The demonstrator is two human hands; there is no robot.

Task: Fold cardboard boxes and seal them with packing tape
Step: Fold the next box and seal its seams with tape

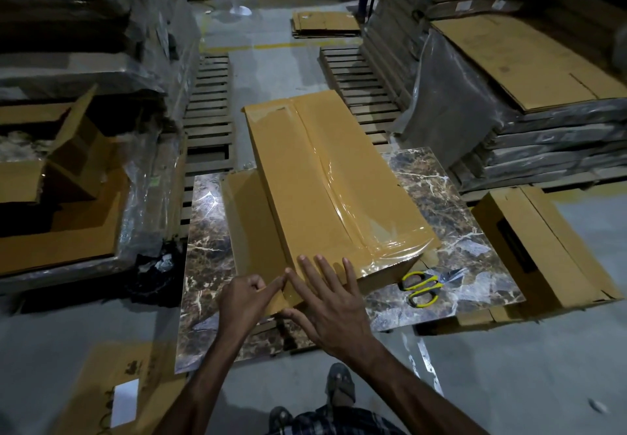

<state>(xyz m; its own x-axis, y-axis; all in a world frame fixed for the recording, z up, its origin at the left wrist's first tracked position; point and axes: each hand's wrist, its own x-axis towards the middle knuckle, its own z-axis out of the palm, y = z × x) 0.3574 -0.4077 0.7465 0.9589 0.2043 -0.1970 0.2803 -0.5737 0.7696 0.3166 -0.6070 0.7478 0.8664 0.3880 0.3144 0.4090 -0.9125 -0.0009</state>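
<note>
At box (322, 177) near corner, right hand (334, 302) spread flat, left hand (246, 299) curled, forefinger pressing tape (291, 294).

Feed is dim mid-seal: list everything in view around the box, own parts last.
box: one, brown, on the slab, centre
tape: one clear strip, along the box's top seam
slab: one, dark marbled, under the box
scissors: one pair, yellow and grey, on the slab right of the box
open box: one, brown, far left
side box: one, brown, floor at right
flat stacks: several, brown, wrapped, right rear
pallets: two, wooden, behind the slab
left grip: one, seems to pinch tape at the box's near corner
right grip: one, flat on the box's near end
</note>
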